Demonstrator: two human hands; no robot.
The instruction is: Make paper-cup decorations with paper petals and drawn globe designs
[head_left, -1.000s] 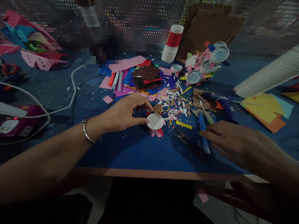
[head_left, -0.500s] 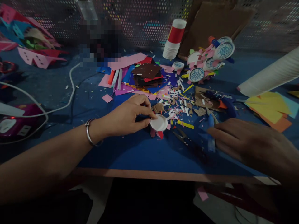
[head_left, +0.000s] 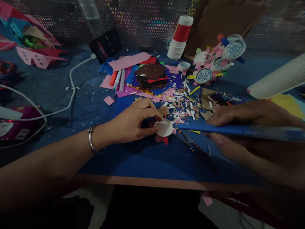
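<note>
Between the thumb and fingers of my left hand (head_left: 135, 120) is the edge of a white cut-off paper cup bottom (head_left: 165, 128), with pink and red paper flaps sticking out below it. My right hand (head_left: 252, 156) grips a blue pen (head_left: 228, 128), held nearly level, its tip pointing left at the right edge of the cup bottom. Whether the tip touches it I cannot tell. Dark-handled scissors (head_left: 194, 146) lie partly open just below the pen.
Paper scraps (head_left: 183, 103) litter the middle. Behind them are stacked coloured papers (head_left: 150, 71), markers (head_left: 118, 78), a stack of paper cups (head_left: 179, 38) and joined cup bottoms with blue grid drawings (head_left: 203, 75). A white cable (head_left: 71, 74) crosses the left, and a long cup stack (head_left: 278, 78) lies right.
My right hand has brought the pen up and leftward, from upright beside the scissors to nearly level at the cup bottom. My left hand keeps its hold, with the cup bottom slightly tilted.
</note>
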